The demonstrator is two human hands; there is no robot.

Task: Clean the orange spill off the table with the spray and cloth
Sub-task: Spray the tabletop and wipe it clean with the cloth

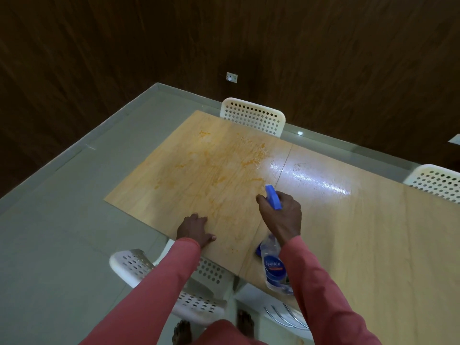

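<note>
Wooden table, pale, glossy. Orange spill: smeared beyond both hands. Right hand grips spray bottle, nozzle aimed at spill, bottle slanting back toward the person. Left hand flat, fingers relaxed, nearer the spill. Cloth: unseen.

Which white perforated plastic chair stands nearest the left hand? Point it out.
The white perforated chair at the table's near edge, just below the left hand. The other two stand at the far edge and far right.
</note>
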